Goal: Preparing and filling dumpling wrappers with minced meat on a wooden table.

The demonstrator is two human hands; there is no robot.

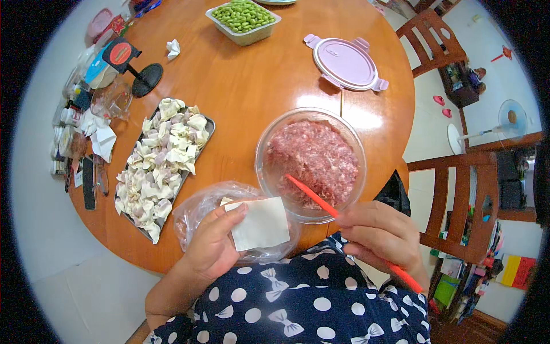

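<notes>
A square, pale dough wrapper (262,224) lies across the fingers of my left hand (213,241), with the thumb pressed on its upper left corner. Beneath it spreads a clear plastic bag (192,207), partly hidden by the hand. My right hand (382,234) grips a red stick-like utensil (314,198), whose tip reaches over the minced meat (321,152) at its near left. The meat fills a round glass bowl (260,166). To the left, a dark tray (182,186) is heaped with folded wontons (157,160).
Beyond the bowl lies a lilac lid (346,62) with clips. Green beans (243,15) fill a plastic tub (247,38) at the far side. A black stand (147,80), crumpled tissue (173,49) and jars line the left. Wooden chairs (458,206) stand at the right.
</notes>
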